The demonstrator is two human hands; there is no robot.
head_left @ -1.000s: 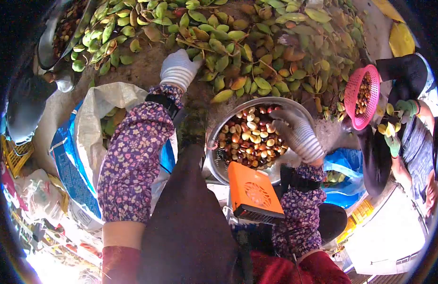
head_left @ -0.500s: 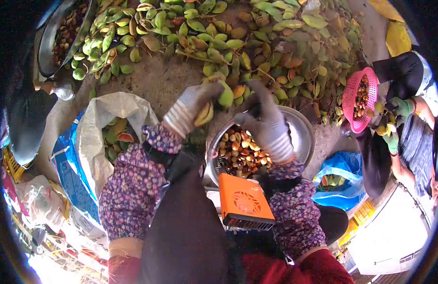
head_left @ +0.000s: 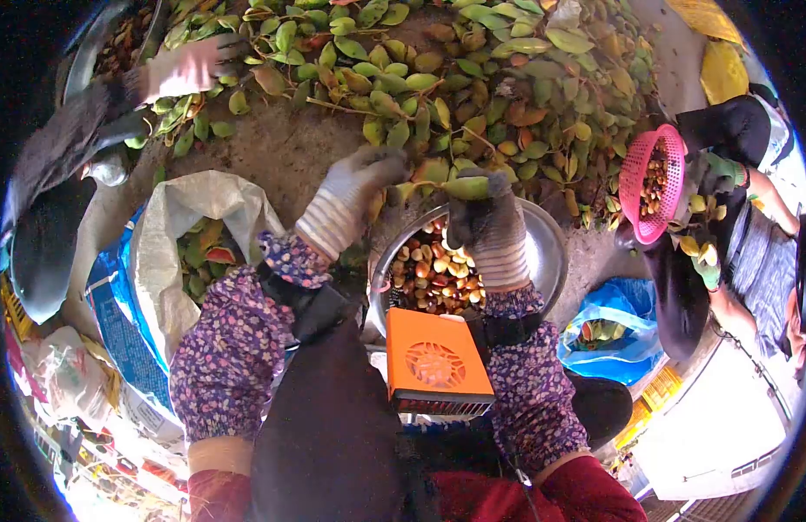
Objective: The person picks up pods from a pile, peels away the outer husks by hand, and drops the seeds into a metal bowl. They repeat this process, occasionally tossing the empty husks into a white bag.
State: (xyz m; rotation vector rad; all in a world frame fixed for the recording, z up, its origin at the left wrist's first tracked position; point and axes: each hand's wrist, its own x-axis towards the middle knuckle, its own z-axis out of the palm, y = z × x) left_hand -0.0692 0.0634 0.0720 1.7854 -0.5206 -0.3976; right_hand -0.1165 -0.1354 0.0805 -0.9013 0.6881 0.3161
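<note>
Two gloved hands, left hand (head_left: 355,187) and right hand (head_left: 483,222), both grasping one green pod (head_left: 462,187) over metal bowl (head_left: 547,252).

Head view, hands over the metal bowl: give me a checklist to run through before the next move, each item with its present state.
1. Green pod held in the right hand: ok, fingers closed on it.
2. Left hand also gripping that pod: cannot tell, its fingertips are blurred beside it.
3. Metal bowl under the hands to catch seeds: ok.
4. Room left in the bowl: ok, seeds cover only part of it.
5. White sack open beside the left arm: ok, husks show inside.
6. Other people's hands clear: ok, a co-worker's hand is far off at the pile.
</note>
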